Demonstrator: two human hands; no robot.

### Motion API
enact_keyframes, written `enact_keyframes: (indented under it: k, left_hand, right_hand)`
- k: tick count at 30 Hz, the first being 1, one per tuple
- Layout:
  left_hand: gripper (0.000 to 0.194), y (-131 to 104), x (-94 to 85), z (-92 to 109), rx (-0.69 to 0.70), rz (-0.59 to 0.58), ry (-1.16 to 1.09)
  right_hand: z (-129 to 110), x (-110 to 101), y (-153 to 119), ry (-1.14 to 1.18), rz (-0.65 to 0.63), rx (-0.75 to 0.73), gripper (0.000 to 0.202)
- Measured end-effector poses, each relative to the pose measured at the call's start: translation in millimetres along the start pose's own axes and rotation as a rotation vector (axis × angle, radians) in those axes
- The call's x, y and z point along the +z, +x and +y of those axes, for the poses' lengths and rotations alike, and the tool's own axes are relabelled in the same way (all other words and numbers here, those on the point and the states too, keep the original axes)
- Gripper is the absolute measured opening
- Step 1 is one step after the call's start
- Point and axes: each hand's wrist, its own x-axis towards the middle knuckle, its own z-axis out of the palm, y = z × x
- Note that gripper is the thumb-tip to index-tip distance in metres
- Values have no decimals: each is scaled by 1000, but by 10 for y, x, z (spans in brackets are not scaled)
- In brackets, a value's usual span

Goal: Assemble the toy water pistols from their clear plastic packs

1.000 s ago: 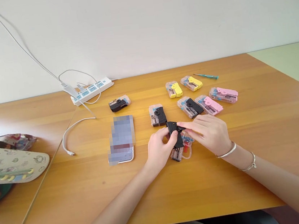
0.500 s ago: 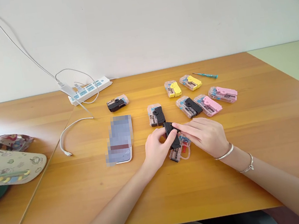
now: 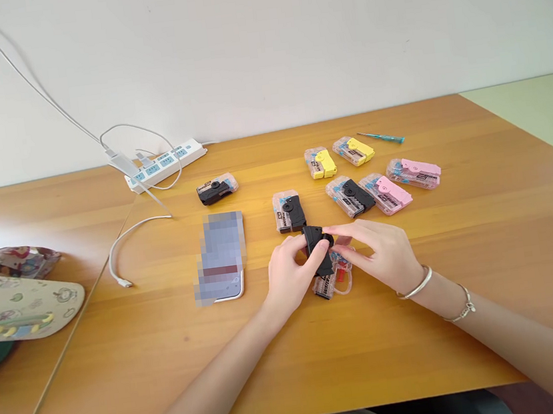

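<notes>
My left hand (image 3: 287, 269) is closed around a black plastic toy handle (image 3: 320, 265), thumb across its front. At the handle's upper right, the index finger and thumb of my right hand (image 3: 380, 248) close on its round black hub (image 3: 329, 239). Just below and partly behind the handle is a clear toy water gun body (image 3: 324, 286) with "WATER" lettering, a red trigger and a clear trigger guard. Whether handle and body are joined is hidden. Close beyond my left hand lies a folded black-and-clear water gun (image 3: 289, 211).
More folded water guns lie beyond: black (image 3: 350, 196), pink (image 3: 386, 193), yellow (image 3: 321, 163), and another black one (image 3: 217, 189) farther left. A teal screwdriver (image 3: 383, 137) is at the back. Left stand a phone (image 3: 222, 257), a power strip (image 3: 166, 165) and a white cable (image 3: 124, 281).
My right index finger and thumb have spread apart slightly, baring the round black hub between them. My left hand keeps its hold on the handle.
</notes>
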Motion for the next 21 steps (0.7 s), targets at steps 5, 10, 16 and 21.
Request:
enact_keyframes:
  k: [5, 10, 16, 21]
  left_hand:
    - [26, 4, 4, 4, 33, 9, 45]
    - [24, 17, -8, 26, 84, 8, 37]
    - [22, 3, -12, 46, 167, -1, 81]
    - [22, 2, -12, 44, 208, -20, 131]
  right_hand:
    - [-18, -11, 8, -53, 19, -49, 18]
    - [-34, -17, 2, 67, -29, 40, 18]
    - [-68, -45, 15, 308, -197, 231, 9]
    - [-98, -54, 30, 398, -215, 220, 10]
